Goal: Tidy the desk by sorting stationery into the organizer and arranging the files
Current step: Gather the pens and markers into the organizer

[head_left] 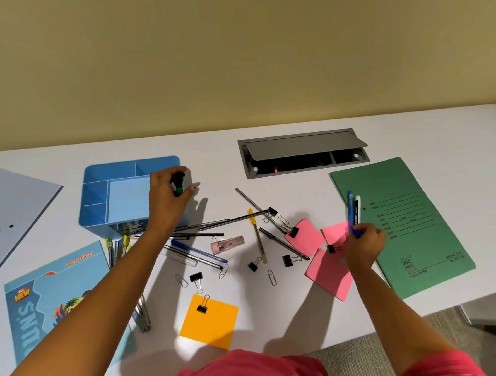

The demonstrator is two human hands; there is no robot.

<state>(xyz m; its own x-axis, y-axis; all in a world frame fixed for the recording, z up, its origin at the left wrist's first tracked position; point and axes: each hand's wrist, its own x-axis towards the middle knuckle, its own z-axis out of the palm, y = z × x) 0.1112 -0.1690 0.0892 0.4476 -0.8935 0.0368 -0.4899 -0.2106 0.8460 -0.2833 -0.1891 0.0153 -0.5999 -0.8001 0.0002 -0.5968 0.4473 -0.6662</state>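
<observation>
While left hand [166, 197] fingers clamp a marker [178, 184] by the organizer [98, 226], right hand [364, 246] fingers clamp two pens [353, 213].

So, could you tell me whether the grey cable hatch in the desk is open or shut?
Open: the cable hatch has its flap lifted back, exposing the dark recess beneath, where a small red light shows.

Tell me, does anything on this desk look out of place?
Yes: pens, binder clips and sticky notes lie scattered across the desk beside the blue organizer, and the grey cable hatch lid sits askew.
</observation>
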